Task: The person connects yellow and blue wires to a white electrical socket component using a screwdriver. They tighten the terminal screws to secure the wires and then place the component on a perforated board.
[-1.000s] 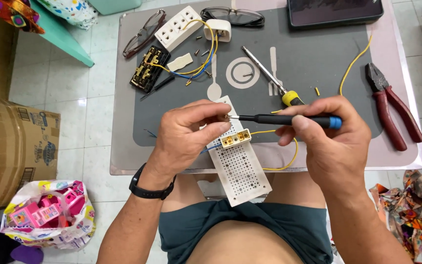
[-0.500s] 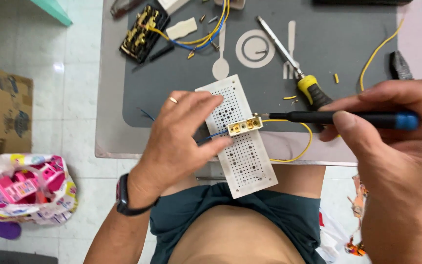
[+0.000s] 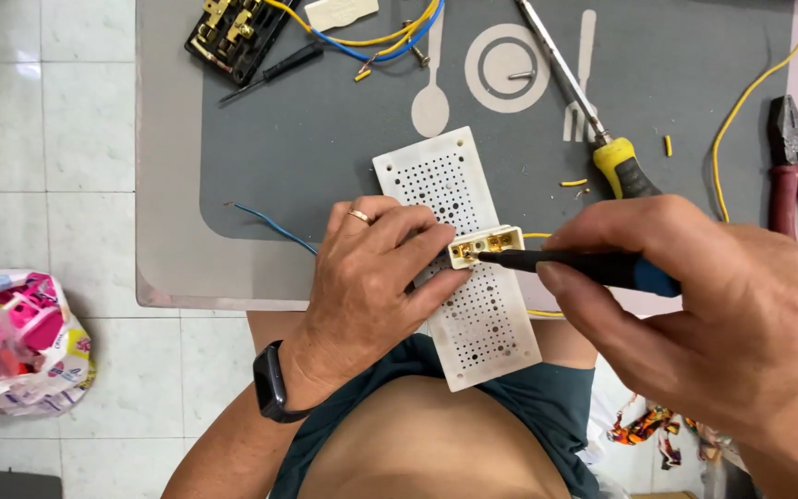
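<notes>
Pale floor tiles surround a small table (image 3: pixel 163 231) topped with a grey mat (image 3: pixel 325 139). On its near edge lies a white perforated board (image 3: pixel 487 323), long and rectangular, dotted with holes, bearing a small cream terminal block (image 3: pixel 487 246) with brass contacts. Compared with half a second ago, the view has come closer and the board sits more central. The left hand (image 3: pixel 371 277) presses the board, fingers pinching the block's left end. From the right, the right hand (image 3: pixel 722 314) grips a black-shafted, blue-handled screwdriver (image 3: pixel 584 266), tip touching the block.
</notes>
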